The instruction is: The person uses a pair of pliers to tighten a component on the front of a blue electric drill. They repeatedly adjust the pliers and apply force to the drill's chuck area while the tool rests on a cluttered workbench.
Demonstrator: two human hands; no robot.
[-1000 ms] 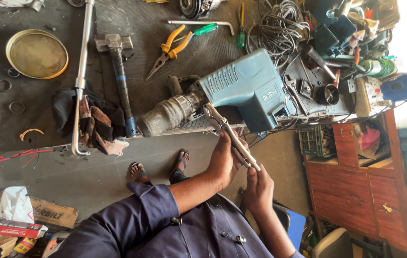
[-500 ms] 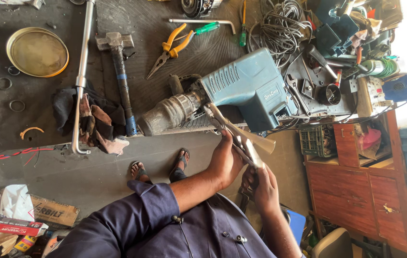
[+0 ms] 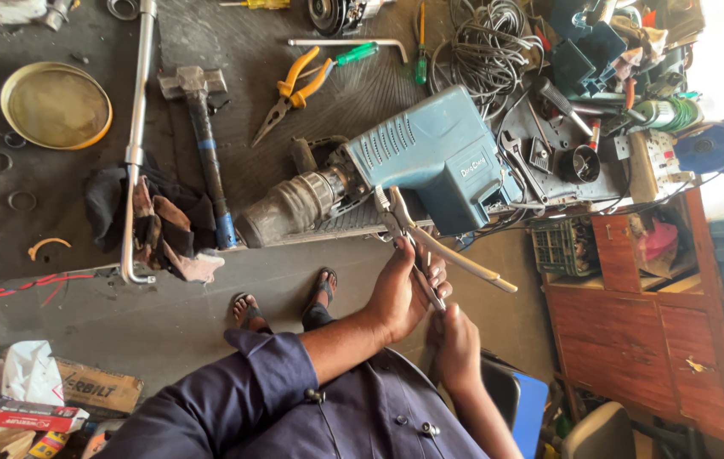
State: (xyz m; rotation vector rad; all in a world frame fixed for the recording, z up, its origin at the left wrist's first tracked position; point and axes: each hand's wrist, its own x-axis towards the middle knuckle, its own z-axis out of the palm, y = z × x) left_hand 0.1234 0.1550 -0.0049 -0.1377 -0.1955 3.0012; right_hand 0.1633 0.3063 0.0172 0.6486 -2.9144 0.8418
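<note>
At the workbench edge, both hands grip long grey steel pliers, left hand closed high and right hand closed low, jaws at eleven o'clock touching the heavy blue demolition hammer; the stiff, slippery handles seem best held far back.

Long-handled pliers bite the blue hammer drill.

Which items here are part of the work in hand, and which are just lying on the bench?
In hand:
left hand
right hand
long-handled pliers
blue demolition hammer

Lying about:
hammer
orange-handled pliers
round brass tin
wire coil
rags
</note>
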